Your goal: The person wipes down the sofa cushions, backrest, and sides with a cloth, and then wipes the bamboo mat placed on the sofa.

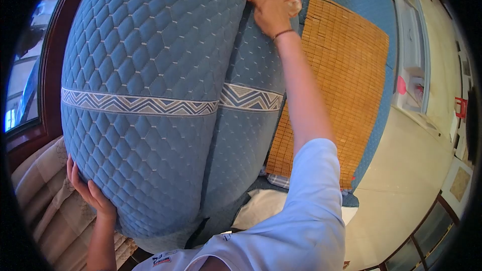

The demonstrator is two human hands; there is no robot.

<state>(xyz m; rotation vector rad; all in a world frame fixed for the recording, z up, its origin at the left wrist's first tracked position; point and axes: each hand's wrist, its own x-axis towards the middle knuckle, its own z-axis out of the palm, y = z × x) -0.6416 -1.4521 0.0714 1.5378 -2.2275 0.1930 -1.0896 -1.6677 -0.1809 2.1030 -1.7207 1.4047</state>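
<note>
At the frame's top centre the right hand (271, 11) grips a bunched cloth (290, 2) on the blue sofa (145, 60), apparently wiping, while the open left hand (92, 195) touches its edge, lower left; the next stroke likely needs even pressure.

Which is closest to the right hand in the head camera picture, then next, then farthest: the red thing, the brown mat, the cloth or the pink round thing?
1. The cloth: held in the right hand.
2. The brown mat: beside the hand, toward the right.
3. The pink round thing: farther right.
4. The red thing: near the picture's right edge.
</note>
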